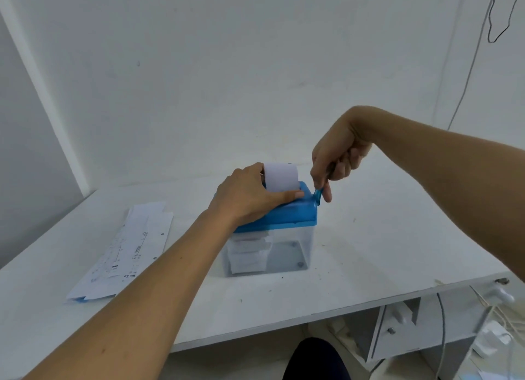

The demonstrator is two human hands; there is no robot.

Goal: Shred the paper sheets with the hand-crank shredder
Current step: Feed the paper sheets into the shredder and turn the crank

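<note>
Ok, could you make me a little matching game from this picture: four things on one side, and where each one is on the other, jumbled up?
Things:
1. left hand
2. right hand
3. sheet
4. paper stack

Places:
A. flat on the table, left of the shredder
B. gripping the crank
C. standing up out of the shredder's top
D. resting on the blue lid

Pairs: 1-D, 2-B, 3-C, 4-A.
</note>
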